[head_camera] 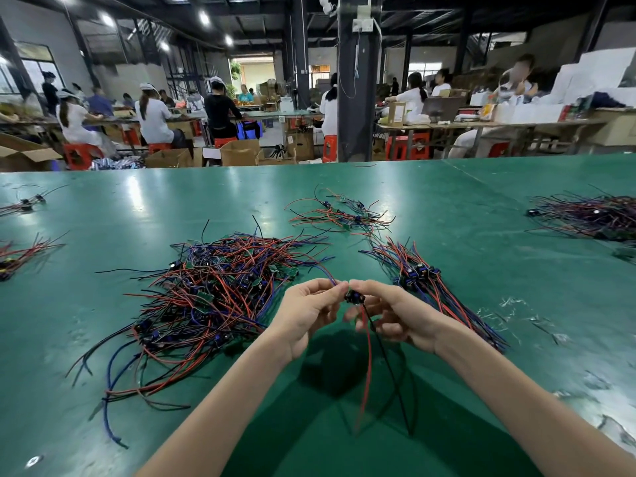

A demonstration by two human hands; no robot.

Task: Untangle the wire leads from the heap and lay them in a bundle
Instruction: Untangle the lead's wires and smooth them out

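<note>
Wire lead being worked was held up over the green worktop, between the heap on the left and the bundle on the right. Left hand fingers pinched a blue strand running back toward the heap. Right hand gripped the lead's black block, probably to tease it free. Count: one lead held, one heap, one bundle, plus one looser scatter behind.

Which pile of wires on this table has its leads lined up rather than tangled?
The bundle just right of the right hand: its leads run parallel, connectors grouped, while the big heap on the left is crisscrossed.
</note>
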